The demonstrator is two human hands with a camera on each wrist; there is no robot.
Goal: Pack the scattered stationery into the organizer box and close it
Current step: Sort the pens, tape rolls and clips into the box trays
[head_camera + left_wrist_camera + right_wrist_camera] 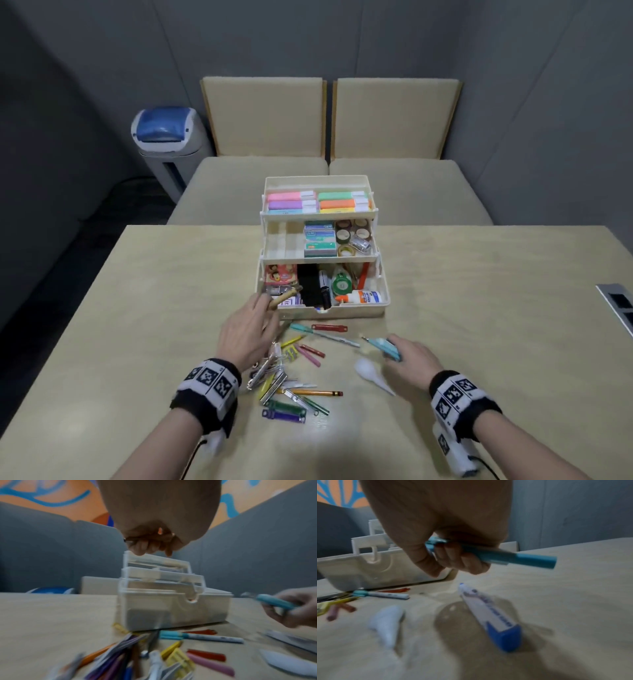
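A cream three-tier organizer box (352, 310) (171, 609) (368, 568) stands open mid-table, its trays full of markers, staples, tape and glue. My left hand (251, 329) (150, 547) grips a tan pen (284, 297) at the box's front left corner. My right hand (407, 353) (453, 555) holds a light blue pen (385, 346) (274, 602) (518, 557) just above the table, to the right of the loose pile. Scattered pens, clips and pencils (291, 380) (154, 655) lie between my hands.
A white plastic piece (371, 375) (385, 623) and a white-and-blue correction pen (489, 615) lie under my right hand. Beige seats (342, 185) stand behind the table, with a bin (168, 137) at the left. A socket panel (620, 305) sits at the table's right edge.
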